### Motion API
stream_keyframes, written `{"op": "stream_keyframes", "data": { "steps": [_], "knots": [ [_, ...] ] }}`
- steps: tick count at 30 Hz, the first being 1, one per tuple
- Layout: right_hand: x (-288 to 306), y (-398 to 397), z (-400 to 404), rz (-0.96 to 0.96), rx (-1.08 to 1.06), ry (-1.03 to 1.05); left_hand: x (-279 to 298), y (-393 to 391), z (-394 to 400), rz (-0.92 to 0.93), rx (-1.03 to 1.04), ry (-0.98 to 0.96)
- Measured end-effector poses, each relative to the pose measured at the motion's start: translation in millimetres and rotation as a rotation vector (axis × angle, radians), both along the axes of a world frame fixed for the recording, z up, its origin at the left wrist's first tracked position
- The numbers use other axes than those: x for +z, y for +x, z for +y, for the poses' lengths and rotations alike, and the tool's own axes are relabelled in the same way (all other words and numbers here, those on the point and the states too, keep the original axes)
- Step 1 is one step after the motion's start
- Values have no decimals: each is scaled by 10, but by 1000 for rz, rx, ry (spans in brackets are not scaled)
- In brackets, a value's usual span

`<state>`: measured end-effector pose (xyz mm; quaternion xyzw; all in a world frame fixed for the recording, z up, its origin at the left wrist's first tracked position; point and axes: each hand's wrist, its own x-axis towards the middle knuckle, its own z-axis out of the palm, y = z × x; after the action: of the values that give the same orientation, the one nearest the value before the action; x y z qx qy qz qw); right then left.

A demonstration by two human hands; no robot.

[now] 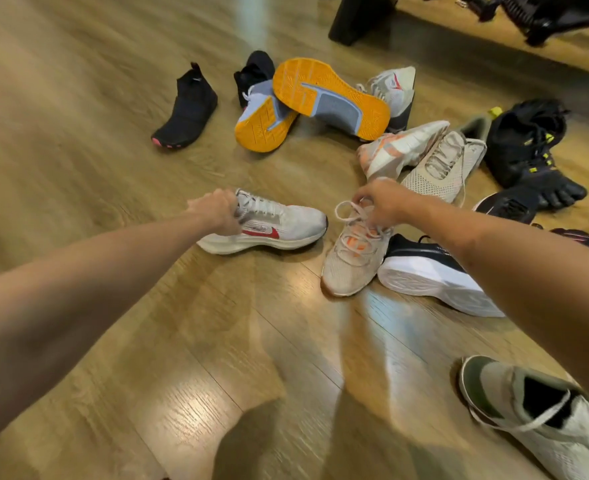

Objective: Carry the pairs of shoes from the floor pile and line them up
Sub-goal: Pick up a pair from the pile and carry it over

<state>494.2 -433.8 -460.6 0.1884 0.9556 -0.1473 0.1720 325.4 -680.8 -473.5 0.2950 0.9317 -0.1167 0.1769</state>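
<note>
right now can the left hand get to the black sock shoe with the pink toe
Probably yes, once freed. The left hand grips the white sneaker with the red logo, and the black sock shoe stands alone further out on bare floor, nothing between them.

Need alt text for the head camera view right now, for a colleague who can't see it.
A left hand grips the heel of a white mesh sneaker with a red logo while the right hand pinches the laces of a beige, orange-accented sneaker, amid scattered shoes on a wooden floor.

Two shoes point(269, 226) point(355, 254) lie before the pile point(331, 102).
</note>
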Motion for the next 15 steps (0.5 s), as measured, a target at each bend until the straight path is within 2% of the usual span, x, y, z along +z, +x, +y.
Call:
{"op": "stream_keyframes", "data": {
  "steps": [3, 8, 11, 15],
  "knots": [
    [16, -8, -60, 45, -61, -53, 29, -1, 70, -78, 92, 66],
    [190, -111, -31, 164, -363, -266, 82, -79, 153, -94, 290, 276],
    [279, -144, 5, 253, -522, -354, 122, -63, 263, -89, 272, 308],
    [339, -144, 4, 328, -783, -532, 163, 15, 313, -116, 235, 245]
  ]
}}
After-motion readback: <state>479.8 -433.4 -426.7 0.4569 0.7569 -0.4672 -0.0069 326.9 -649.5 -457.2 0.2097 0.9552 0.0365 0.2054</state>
